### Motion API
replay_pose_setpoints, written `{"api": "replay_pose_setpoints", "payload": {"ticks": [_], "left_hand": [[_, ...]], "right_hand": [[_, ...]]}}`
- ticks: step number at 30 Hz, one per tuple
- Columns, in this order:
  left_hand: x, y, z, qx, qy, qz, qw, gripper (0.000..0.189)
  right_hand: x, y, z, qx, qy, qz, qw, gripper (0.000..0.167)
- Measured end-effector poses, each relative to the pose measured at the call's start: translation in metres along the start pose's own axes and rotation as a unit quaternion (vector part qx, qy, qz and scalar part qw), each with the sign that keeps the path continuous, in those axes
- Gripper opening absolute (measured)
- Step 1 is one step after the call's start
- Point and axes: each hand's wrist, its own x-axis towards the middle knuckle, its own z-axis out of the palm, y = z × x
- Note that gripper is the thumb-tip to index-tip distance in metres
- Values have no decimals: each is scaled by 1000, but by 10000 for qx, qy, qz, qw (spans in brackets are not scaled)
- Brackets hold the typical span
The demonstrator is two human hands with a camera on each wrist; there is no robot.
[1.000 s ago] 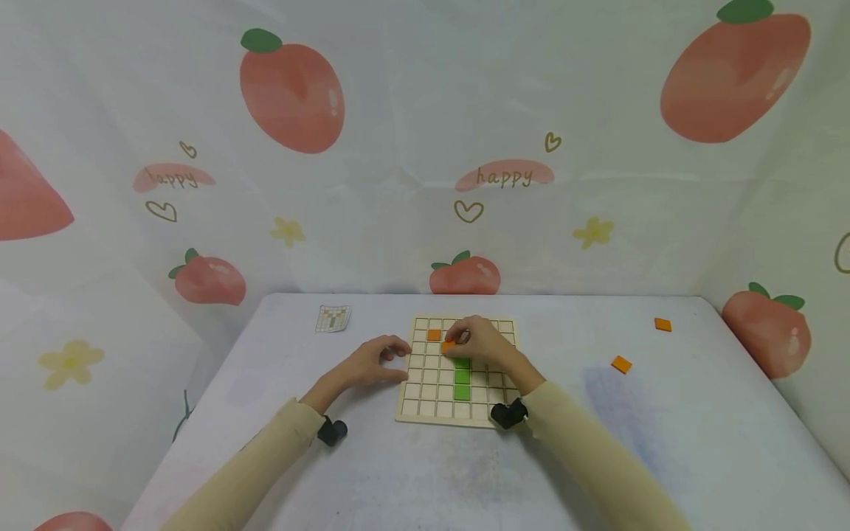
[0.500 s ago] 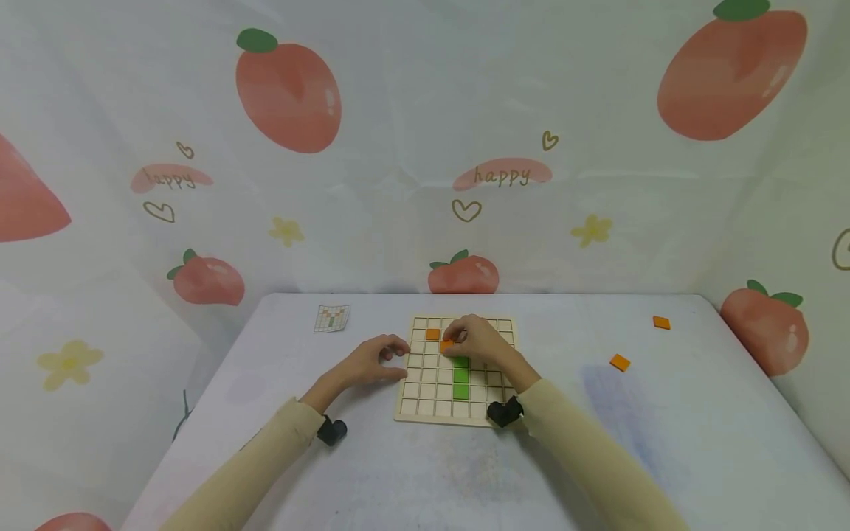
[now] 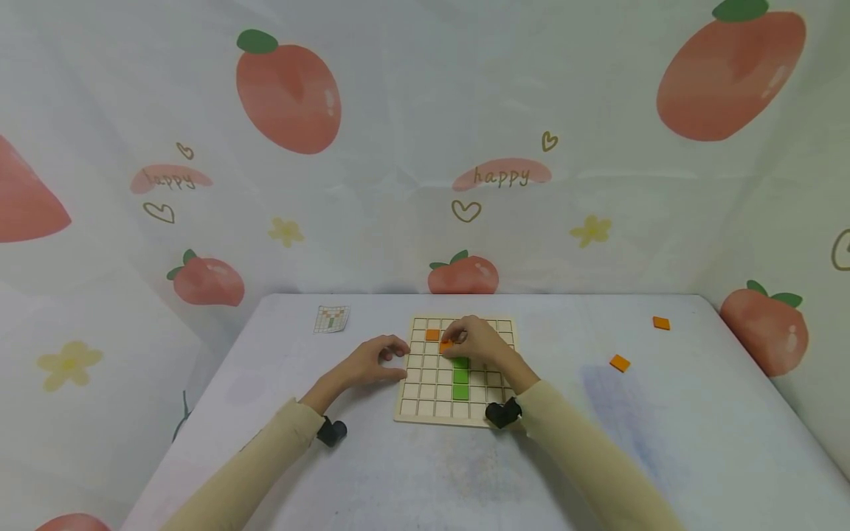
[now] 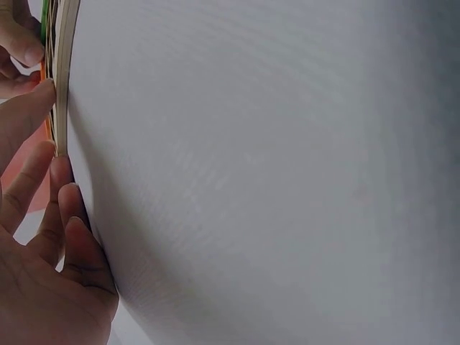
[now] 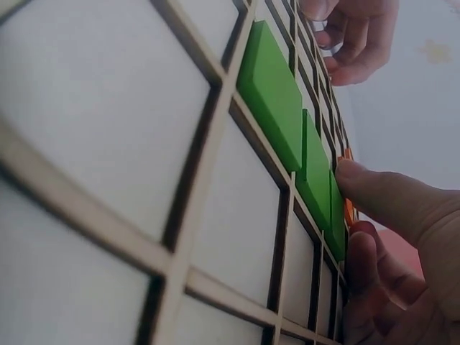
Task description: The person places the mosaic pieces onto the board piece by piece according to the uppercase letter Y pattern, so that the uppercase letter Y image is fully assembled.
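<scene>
A square wooden grid board [image 3: 425, 392] lies on the table with a column of green tiles [image 3: 461, 377] and an orange tile [image 3: 433, 335] near its far left corner. My right hand [image 3: 481, 341] pinches another orange tile [image 3: 446, 346] at a cell just up and left of the green column. In the right wrist view, the thumb [image 5: 388, 198] presses by that tile's edge, partly covering it. My left hand [image 3: 373, 361] is beside the board's left edge, thumb and fingers spread, fingertips right at the rim; the left wrist view shows these fingers [image 4: 50, 215] along the board's side.
Two loose orange tiles lie to the right, one nearer [image 3: 620, 363] and one farther back [image 3: 661, 323]. A small paper card with a coloured grid pattern [image 3: 331, 318] lies at the back left. Behind the table hangs a fruit-print cloth [image 3: 398, 147].
Both hands stay in almost the same place, with the right fingers still at the orange tile on the board. The head view has shifted very slightly.
</scene>
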Motion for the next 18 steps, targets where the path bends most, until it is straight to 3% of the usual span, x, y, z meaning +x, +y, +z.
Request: {"api": "replay_pose_setpoints", "payload": {"ticks": [9, 18], "left_hand": [[1, -2, 3, 57, 41, -27, 10000, 39], [0, -2, 2, 31, 73, -46, 10000, 41]], "right_hand": [[-7, 2, -10, 248, -273, -101, 9993, 19], [-29, 17, -41, 432, -207, -491, 9976, 22]]}}
